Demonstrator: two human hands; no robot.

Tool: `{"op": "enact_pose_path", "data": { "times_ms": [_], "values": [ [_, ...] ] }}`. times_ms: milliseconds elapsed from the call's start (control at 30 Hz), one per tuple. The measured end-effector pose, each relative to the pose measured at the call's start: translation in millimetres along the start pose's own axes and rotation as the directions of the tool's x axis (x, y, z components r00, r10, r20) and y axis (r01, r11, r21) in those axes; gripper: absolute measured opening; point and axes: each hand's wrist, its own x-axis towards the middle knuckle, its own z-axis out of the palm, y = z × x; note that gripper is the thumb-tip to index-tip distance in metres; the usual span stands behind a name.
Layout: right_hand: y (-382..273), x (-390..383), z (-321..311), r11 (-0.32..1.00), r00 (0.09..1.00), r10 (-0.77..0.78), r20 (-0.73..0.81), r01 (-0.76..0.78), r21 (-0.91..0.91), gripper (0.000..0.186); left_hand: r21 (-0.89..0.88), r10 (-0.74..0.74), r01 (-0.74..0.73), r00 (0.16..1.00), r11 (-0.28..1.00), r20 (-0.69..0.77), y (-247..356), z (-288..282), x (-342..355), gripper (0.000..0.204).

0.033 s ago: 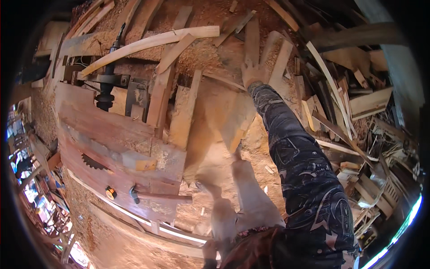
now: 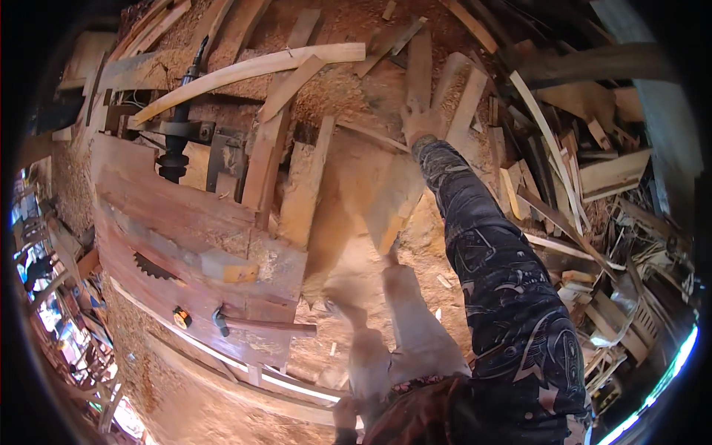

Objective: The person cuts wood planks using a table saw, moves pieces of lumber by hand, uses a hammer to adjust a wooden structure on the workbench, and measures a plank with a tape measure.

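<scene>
My right arm, in a dark patterned sleeve, stretches far forward. At its end my right hand (image 2: 420,124) lies at the near end of a flat wooden plank (image 2: 419,70), fingers spread; the exact contact is hard to make out. Beside it on the right lean more board offcuts (image 2: 467,100), and a thin strip (image 2: 373,136) reaches toward the wrist from the left. At the lower edge, by my leg, a dim brownish shape (image 2: 345,417) may be my left hand; its fingers cannot be made out.
To the left stands a wooden saw table (image 2: 178,196) with a circular saw blade (image 2: 153,267) poking through. A hammer (image 2: 221,320), a yellow-black tape measure (image 2: 182,318) and a wood block (image 2: 230,267) lie on it. A long curved board (image 2: 252,68) crosses above a spindle (image 2: 174,148). Scrap wood (image 2: 549,200) piles up at right.
</scene>
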Motion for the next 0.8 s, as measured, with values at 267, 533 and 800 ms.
{"op": "enact_pose_path", "data": {
  "times_ms": [267,533,800],
  "values": [
    [50.0,45.2,-137.6,0.974,0.926,-0.204,0.317,0.161,0.159,0.053,-0.081,0.107,-0.109,0.994,0.991,-0.026,49.9,32.3,-16.5,0.017],
    [93.7,40.4,-133.9,0.953,0.963,-0.26,0.07,0.244,0.182,0.047,0.161,0.241,-0.26,0.962,0.952,0.129,106.6,81.0,10.4,0.015],
    [52.1,-93.3,-100.0,0.875,0.999,-0.027,0.032,0.008,0.483,0.045,0.26,0.464,-0.513,0.856,0.818,0.228,202.9,124.7,13.2,0.018]
  ]
}}
